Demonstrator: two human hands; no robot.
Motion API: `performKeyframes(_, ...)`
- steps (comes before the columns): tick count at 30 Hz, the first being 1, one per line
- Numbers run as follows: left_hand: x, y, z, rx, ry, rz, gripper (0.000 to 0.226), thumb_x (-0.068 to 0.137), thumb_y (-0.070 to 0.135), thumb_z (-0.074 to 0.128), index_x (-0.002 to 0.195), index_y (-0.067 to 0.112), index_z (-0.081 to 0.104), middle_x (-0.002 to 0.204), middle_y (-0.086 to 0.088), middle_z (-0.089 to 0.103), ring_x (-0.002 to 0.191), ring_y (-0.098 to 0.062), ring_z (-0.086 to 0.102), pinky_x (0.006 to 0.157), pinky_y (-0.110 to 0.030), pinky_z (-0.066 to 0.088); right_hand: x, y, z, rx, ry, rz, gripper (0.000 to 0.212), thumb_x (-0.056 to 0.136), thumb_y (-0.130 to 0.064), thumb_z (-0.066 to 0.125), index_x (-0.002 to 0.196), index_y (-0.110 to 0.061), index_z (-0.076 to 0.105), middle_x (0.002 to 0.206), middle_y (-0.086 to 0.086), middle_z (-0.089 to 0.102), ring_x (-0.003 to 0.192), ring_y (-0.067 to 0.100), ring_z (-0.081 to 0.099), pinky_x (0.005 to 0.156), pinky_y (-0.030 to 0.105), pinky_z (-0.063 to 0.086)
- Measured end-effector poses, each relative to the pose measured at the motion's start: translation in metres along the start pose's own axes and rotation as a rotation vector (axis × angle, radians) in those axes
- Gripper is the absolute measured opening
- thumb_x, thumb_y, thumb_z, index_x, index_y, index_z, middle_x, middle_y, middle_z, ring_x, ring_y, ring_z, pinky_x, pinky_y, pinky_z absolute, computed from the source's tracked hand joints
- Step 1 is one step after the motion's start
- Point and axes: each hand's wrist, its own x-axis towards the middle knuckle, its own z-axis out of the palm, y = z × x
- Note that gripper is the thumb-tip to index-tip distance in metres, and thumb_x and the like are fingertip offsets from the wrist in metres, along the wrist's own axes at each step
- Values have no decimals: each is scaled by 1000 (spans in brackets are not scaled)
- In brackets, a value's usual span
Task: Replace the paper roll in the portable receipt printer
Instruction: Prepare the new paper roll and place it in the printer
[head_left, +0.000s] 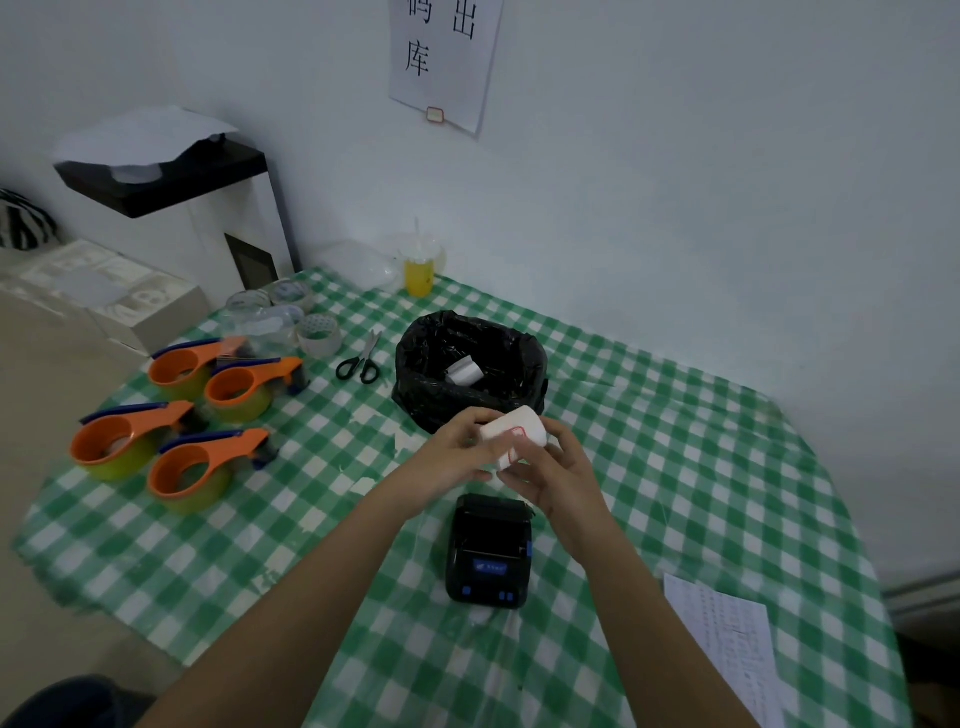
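Observation:
A white paper roll (514, 434) with a small red mark is held above the table between both hands. My left hand (460, 451) grips its left end and my right hand (553, 470) wraps its right side from below. The black portable receipt printer (490, 553) sits on the checked tablecloth just below my hands, blue buttons toward me. Whether its lid is open is hard to tell. Another white paper roll (464, 372) lies inside the black-lined bin (415, 364) behind my hands.
Several orange tape dispensers (176, 415) sit at the left, with clear tape rolls (317, 332) and black scissors (361, 361) behind them. A yellow drink cup (418, 270) stands by the wall. A printed sheet (727, 644) lies at the right table edge.

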Motion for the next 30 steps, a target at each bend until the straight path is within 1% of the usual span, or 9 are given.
performKeyframes(2,1,-2,-1,40,-6,20,35,81,25,70,113,31,57,118,-5,62,108,-23,63,92,-35,54,1,2,0,-58,45,-19,25,86,-20,65,110,-19,57,111,15,65,93,25,71,77,30,59)
performKeyframes(5,0,-2,-2,61,21,42,35,78,20,74,105,36,60,110,1,66,106,-23,63,93,-35,52,5,4,-3,-414,149,-216,25,84,-28,66,107,-36,58,114,-5,60,101,13,63,81,23,54)
performKeyframes(8,-1,-2,-3,109,9,60,39,78,21,74,113,29,59,110,-3,66,97,-18,62,86,-29,52,11,6,-12,-796,165,-495,24,82,-26,69,105,-29,69,112,-10,55,108,10,51,88,9,39)
performKeyframes(11,-3,-1,-3,163,5,76,41,78,22,74,116,27,60,115,-6,65,96,-20,61,85,-30,53,13,6,-17,-961,199,-605,13,79,-22,72,92,-24,76,105,-8,59,106,13,49,88,0,31)
performKeyframes(14,-3,-2,-3,191,-11,76,43,78,22,74,119,23,60,116,-6,65,97,-21,63,86,-30,53,14,2,-17,-977,188,-602,12,79,-21,72,90,-25,75,107,-13,57,106,10,47,89,-3,26)
performKeyframes(17,-2,-3,-4,190,-15,83,43,79,22,73,120,21,60,117,-8,65,99,-25,64,88,-31,53,14,0,-14,-950,150,-522,15,81,-21,70,96,-22,74,105,-20,54,108,4,45,90,6,31)
performKeyframes(22,-2,-5,-4,143,-24,44,38,77,26,74,113,23,63,114,-9,67,97,-21,66,90,-32,52,14,-2,-10,-715,151,-437,16,79,-11,71,75,-26,71,95,-17,58,99,4,53,86,16,41)
performKeyframes(27,-1,-3,-5,-14,-80,-58,23,84,17,67,106,17,64,103,-3,61,91,-9,64,72,-14,57,15,-1,-9,-486,149,-371,30,81,-3,67,66,-29,69,91,-9,62,83,-3,59,78,17,49)
performKeyframes(30,0,-6,-7,-120,-107,-106,24,86,16,63,110,15,63,111,-6,63,97,-11,65,75,-14,58,18,3,-9,-389,128,-350,34,82,0,64,64,-28,70,91,-9,64,80,-6,61,77,17,51)
